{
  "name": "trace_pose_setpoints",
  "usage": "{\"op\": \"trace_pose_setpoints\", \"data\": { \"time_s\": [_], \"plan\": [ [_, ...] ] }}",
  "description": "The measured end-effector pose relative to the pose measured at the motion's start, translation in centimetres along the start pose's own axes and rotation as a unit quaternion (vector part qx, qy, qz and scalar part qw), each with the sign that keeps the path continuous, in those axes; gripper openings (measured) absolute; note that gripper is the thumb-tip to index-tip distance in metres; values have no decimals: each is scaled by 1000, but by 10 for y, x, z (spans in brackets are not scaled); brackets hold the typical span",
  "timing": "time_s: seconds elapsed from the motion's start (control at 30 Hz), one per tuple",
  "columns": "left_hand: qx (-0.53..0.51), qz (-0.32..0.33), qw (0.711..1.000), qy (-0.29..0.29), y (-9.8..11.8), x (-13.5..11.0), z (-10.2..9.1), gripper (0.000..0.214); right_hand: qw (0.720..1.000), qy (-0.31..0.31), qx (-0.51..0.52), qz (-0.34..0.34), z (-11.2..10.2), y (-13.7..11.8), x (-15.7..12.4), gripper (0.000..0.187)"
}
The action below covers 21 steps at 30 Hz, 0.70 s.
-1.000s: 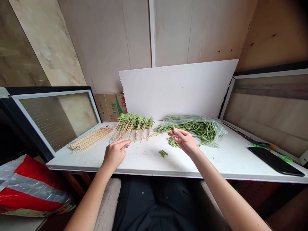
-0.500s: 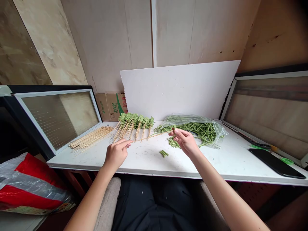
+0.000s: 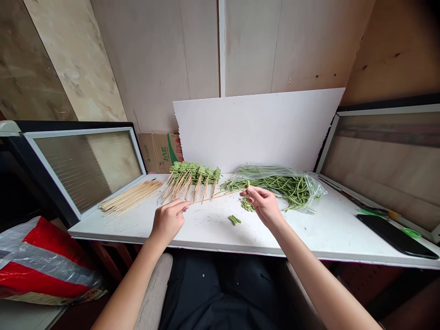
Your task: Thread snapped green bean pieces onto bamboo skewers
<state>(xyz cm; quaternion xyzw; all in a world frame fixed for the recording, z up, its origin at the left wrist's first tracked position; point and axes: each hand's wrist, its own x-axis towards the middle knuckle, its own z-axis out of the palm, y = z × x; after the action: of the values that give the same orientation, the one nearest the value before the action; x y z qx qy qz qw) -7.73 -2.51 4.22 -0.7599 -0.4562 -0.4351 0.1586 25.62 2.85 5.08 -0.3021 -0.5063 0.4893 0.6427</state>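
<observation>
The person's left hand [image 3: 169, 220] pinches one end of a thin wooden skewer [image 3: 217, 197] between thumb and fingers, holding it slantwise above the white counter [image 3: 202, 234]. At the skewer's other end, the right hand [image 3: 264, 205] pinches a short green bean piece [image 3: 248, 183] upright between thumb and fingertips; how far the point has entered it cannot be told. Behind the skewer lie the loaded skewers [image 3: 195, 172], their bean ends stacked toward the back and bare sticks toward the person. To their left is a bundle of bare skewers [image 3: 132, 196]. A few cut pieces [image 3: 234, 220] lie on the counter between the hands, nearer the person, and a small heap of cut beans [image 3: 246, 204] sits partly hidden beside the right hand. Beyond that hand, long beans [image 3: 292, 187] spill from a clear plastic bag [image 3: 313, 183]. A flat black object [image 3: 397, 235] rests at the far right.
</observation>
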Motion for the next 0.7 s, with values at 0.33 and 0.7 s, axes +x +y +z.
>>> {"op": "trace_pose_setpoints", "data": {
  "time_s": [0.33,0.7],
  "plan": [
    [-62,-11,998,-3,15,-4,15,58,996,-58,-60,-23,15,11,-12,27],
    [-99,-81,991,-35,23,-6,24,51,996,-72,-50,2,26,11,-17,33]
  ]
}}
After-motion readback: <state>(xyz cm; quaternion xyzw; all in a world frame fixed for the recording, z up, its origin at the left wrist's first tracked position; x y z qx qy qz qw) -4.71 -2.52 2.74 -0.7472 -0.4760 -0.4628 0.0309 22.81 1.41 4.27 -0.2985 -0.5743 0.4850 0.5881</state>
